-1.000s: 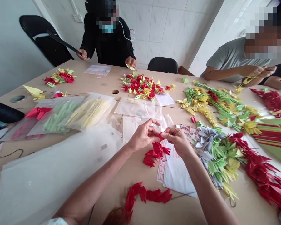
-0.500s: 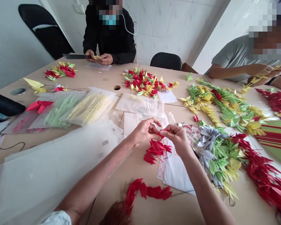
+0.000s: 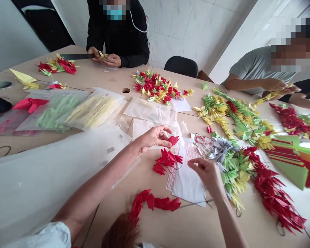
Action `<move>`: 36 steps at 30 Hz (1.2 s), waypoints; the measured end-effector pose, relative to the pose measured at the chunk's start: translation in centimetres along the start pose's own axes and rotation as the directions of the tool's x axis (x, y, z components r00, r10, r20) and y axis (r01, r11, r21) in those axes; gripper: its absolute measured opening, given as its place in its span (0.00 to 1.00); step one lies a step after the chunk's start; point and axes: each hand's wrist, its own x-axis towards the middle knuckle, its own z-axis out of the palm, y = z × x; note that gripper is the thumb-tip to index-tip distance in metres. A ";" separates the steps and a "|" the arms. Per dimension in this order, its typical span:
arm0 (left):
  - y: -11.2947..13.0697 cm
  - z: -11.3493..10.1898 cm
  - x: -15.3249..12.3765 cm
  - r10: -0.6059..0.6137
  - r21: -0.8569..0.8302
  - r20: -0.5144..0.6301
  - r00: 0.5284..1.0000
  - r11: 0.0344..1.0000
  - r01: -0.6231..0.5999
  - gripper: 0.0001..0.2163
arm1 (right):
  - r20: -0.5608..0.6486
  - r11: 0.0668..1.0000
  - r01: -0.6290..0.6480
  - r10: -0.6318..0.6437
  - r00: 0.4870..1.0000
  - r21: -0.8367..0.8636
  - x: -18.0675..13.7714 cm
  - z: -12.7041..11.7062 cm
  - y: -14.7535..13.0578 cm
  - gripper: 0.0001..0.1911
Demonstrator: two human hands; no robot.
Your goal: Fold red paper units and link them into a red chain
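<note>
My left hand (image 3: 155, 137) pinches a small red folded-paper crane (image 3: 173, 140) between thumb and fingertips. Just below it, several red paper cranes (image 3: 167, 159) lie in a loose bunch, with a thin dark string near them. My right hand (image 3: 205, 170) is apart from the left, over a white sheet (image 3: 187, 184). Its thumb and index finger press together; whatever they hold, if anything, is too small to make out. Closer to me, a strung row of red cranes (image 3: 167, 204) rests on the table, its dark cord running right.
Garlands of grey-green cranes (image 3: 234, 172) and red cranes (image 3: 276, 196) lie on the right, beside coloured paper sheets (image 3: 289, 162). Clear bags (image 3: 90, 108) and plastic sheeting (image 3: 54, 179) cover the left. Mixed cranes (image 3: 157, 86) are piled mid-table. Two people sit opposite, handling yellow paper pieces.
My hands have separated. My right hand has moved down and right, off the red crane, which stays in my left hand. The camera view has shifted slightly.
</note>
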 end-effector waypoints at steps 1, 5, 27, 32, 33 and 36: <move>0.1 0.0 0.0 -0.007 0.001 -0.006 1.000 1.000 0.007 0.20 | 0.016 0.999 -0.037 0.037 0.999 -0.010 -0.8 0.4 0.7 0.14; 0.8 0.2 -0.3 -0.009 0.007 -0.042 0.999 1.000 0.009 0.21 | -0.125 0.989 -0.102 0.088 0.988 -0.111 -2.5 3.3 1.6 0.17; 2.4 -0.1 -2.2 0.012 0.412 0.106 0.994 0.910 -0.055 0.15 | -0.085 0.884 -0.065 0.117 0.989 0.463 -1.3 -3.4 -3.6 0.10; 2.9 1.3 -2.4 -0.010 0.516 0.102 0.995 0.855 -0.044 0.13 | -0.043 0.749 0.030 -0.002 0.999 0.662 0.4 -4.4 -6.2 0.06; 3.0 1.6 -2.5 -0.010 0.553 0.091 0.996 0.832 -0.042 0.12 | -0.019 0.705 0.029 -0.023 1.000 0.708 0.8 -4.4 -6.7 0.05; 3.3 2.3 -3.0 -0.024 0.644 0.085 0.996 0.764 -0.037 0.13 | 0.079 0.559 -0.035 -0.054 0.995 0.828 1.8 -4.1 -8.3 0.04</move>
